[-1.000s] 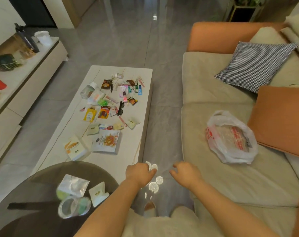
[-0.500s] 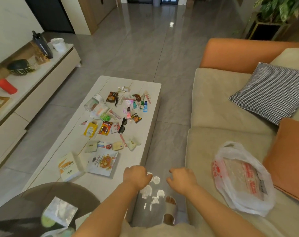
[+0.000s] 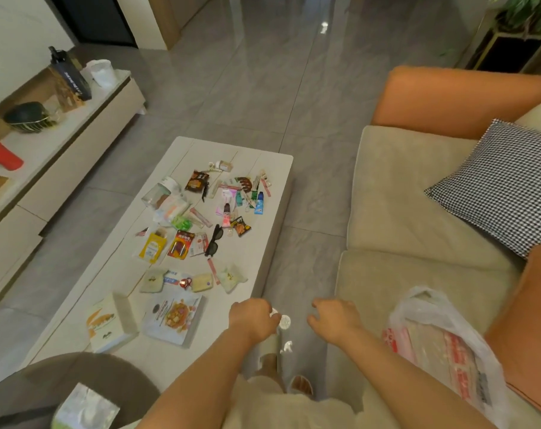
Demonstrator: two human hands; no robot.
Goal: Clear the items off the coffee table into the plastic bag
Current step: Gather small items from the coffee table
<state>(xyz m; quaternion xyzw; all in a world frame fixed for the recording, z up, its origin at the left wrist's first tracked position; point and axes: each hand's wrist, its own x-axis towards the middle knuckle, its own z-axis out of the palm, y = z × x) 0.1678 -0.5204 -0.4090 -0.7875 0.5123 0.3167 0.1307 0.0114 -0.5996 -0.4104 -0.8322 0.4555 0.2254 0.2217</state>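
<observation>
The white coffee table (image 3: pixel 256 156) carries several small items: snack packets, tubes, black sunglasses (image 3: pixel 214 239), a yellow pouch (image 3: pixel 153 246), a food packet (image 3: pixel 174 315) and a white box (image 3: pixel 109 323). A white plastic bag (image 3: pixel 442 339) with red print lies open on the beige sofa seat at the right. My left hand (image 3: pixel 252 317) hovers at the table's near right corner, fingers loosely curled, holding nothing. My right hand (image 3: pixel 335 320) hangs over the floor gap between table and sofa, also empty.
A round dark side table (image 3: pixel 40 379) with a silver packet (image 3: pixel 83 407) sits at bottom left. A TV console (image 3: pixel 77 125) lines the left wall. Sofa cushions, one checked (image 3: pixel 504 184) and one orange (image 3: pixel 535 320), lie beside the bag. Grey tiled floor runs between table and sofa.
The view has tilted up and shifted right, so table and bag sit lower in frame. Both hands stay low, empty and close together near the table's corner.
</observation>
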